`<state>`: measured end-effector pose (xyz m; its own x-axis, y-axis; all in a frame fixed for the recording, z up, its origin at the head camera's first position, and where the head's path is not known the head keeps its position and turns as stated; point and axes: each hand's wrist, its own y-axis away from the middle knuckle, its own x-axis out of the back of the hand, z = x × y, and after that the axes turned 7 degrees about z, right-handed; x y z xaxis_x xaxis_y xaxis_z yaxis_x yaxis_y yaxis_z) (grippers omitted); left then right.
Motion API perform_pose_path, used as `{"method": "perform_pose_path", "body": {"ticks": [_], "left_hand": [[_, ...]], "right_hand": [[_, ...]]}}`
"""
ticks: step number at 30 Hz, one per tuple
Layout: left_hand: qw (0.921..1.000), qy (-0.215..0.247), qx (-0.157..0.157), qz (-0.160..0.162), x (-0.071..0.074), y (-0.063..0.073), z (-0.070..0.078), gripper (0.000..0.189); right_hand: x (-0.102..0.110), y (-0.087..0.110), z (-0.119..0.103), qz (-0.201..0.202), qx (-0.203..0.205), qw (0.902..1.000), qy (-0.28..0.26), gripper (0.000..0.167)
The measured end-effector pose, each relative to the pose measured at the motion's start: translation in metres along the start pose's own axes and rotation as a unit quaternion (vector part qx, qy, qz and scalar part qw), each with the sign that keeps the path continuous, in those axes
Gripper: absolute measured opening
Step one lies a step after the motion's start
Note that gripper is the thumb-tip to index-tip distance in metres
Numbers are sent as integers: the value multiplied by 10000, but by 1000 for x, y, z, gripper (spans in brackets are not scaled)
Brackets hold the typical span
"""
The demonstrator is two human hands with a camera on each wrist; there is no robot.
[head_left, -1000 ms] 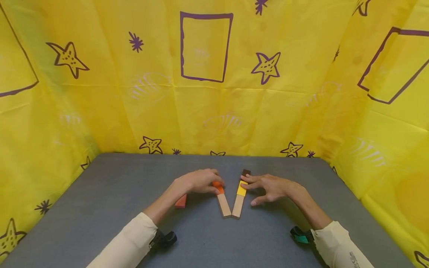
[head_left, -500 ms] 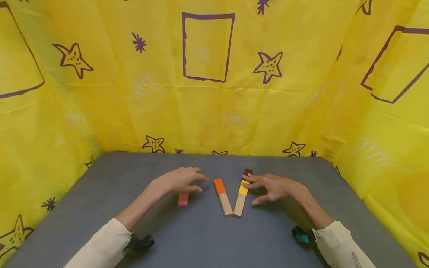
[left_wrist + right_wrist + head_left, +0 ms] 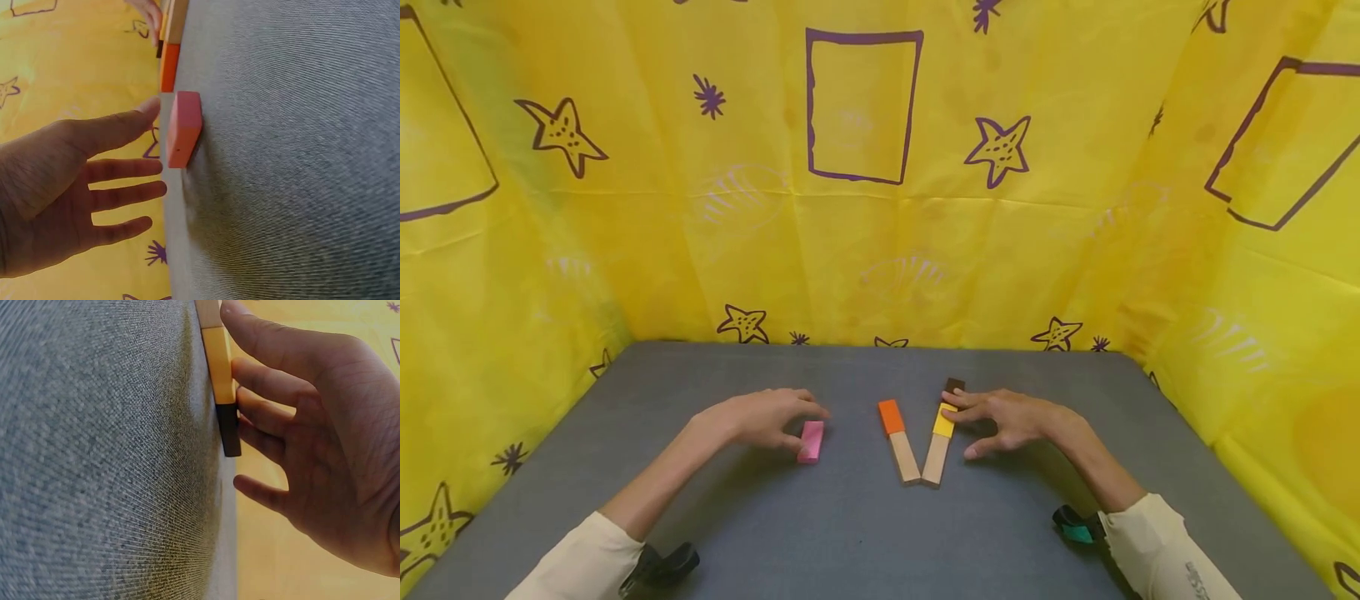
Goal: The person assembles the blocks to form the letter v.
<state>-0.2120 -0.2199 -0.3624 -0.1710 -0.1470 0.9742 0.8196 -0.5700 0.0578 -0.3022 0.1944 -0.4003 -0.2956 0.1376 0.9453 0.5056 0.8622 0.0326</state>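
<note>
At left, a pink block (image 3: 812, 442) lies on the table. My left hand (image 3: 767, 417) is over its left side, fingers spread. In the left wrist view the thumb and fingers reach toward the pink block (image 3: 185, 128) without being curled round it. Farther right, blocks form a V: an orange block (image 3: 891, 417) above a plain wooden block (image 3: 905, 458), and a second plain block (image 3: 935, 461) below a yellow block (image 3: 944, 423) and a dark block (image 3: 954, 386). My right hand (image 3: 1011, 418) rests its extended fingertips on the yellow and dark blocks.
The grey table (image 3: 865, 542) bears all the blocks. Yellow cloth (image 3: 850, 250) with purple drawings hangs behind it and on both sides. Black straps sit by both cuffs.
My left hand has let go of the orange block and moved left to the pink block. The right hand has stayed on the yellow and dark blocks.
</note>
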Motion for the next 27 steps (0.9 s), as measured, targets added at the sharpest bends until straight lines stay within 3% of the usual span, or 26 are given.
{"method": "perform_pose_path", "body": {"ticks": [6, 27], "left_hand": [[9996, 76, -254, 10, -8, 0, -5, 43], [9995, 222, -212, -90, -7, -3, -2, 36]], "right_hand": [[0, 0, 0, -27, -44, 10000, 15, 76], [-1, -1, 2, -5, -31, 10000, 8, 76]]}}
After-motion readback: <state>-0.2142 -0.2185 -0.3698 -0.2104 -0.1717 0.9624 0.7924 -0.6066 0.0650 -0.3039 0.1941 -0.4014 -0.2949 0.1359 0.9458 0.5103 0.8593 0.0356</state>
